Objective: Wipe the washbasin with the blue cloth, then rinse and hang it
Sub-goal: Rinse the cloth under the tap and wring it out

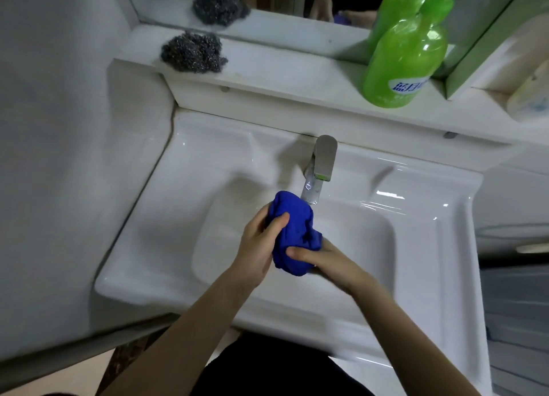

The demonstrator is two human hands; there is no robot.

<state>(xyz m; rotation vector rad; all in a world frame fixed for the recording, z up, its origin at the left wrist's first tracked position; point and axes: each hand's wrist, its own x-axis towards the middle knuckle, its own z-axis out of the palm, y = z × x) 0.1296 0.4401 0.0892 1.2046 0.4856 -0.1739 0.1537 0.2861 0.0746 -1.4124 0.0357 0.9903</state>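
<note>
Head view only. Blue cloth (297,235) is wadded into a tight ball and held over the bowl of the washbasin (166,217), touching or just under the tap (323,157) spout at its 7 o'clock. Left hand (261,244) sits at the cloth's 9 o'clock, fingers wrapped behind the wad and thumb pressed across the front. Right hand (323,259) sits at 4 o'clock, fingers curled under and thumb clamped on the lower edge. Both have a firm hold, neither is open. Looks like the rinse or wring step, hanging not yet done. Can't tell if water is running: the spout glints, but no clear stream is visible. Risks: 1) the cloth is balled up, so the inner folds may not flush and dirt stays in unless it gets opened out. 2) The wad is close to the spout, so a hard flow could spray off it toward the front rim at 6 o'clock, onto the person or the floor. 3) A hard twist that close could knock knuckles into the tap. 4) The wet cloth could slip out, but it would only drop into the bowl, low cost. 5) No hook or rail is visible, so hanging means carrying a dripping cloth out of frame. Wring it well first. The green bottle (407,56) at 1 o'clock and the steel scourer (193,52) at 11 o'clock, both on the shelf (297,77), are well apart from the hands. They only matter if an arm swings up past the shelf.
</note>
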